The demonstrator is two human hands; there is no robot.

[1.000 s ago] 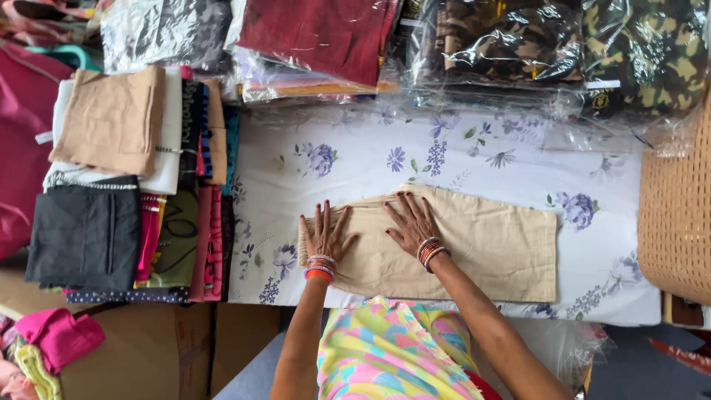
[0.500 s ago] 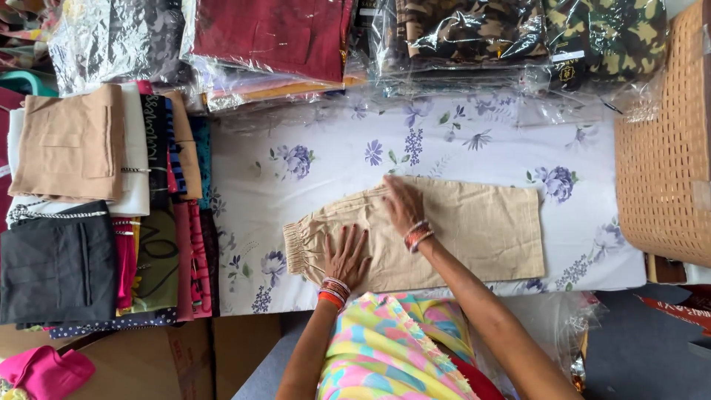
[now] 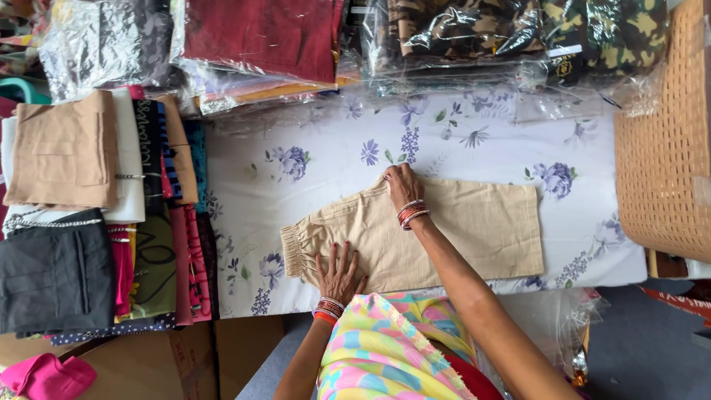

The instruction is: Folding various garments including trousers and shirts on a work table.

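White cloth printed with purple flowers (image 3: pixel 326 159) covers the table before us. On it, near the middle, lie the beige shorts (image 3: pixel 474 230), spread flat with the gathered waistband toward our left and the leg end toward our right. Our left hand (image 3: pixel 338 274) rests palm down on the near edge of the shorts, close to the waistband, with the fingers spread apart and nothing held in them. Our right hand (image 3: pixel 402 185) is at the far edge of the shorts, its fingers curled down on the fabric; we cannot tell whether they pinch the edge or only press on it. Both wrists wear bangles. To the left stands a pile of folded clothes (image 3: pixel 96 215), along the far side lie clothes in clear plastic bags (image 3: pixel 444 44), and a woven basket (image 3: pixel 663 141) stands at the right.
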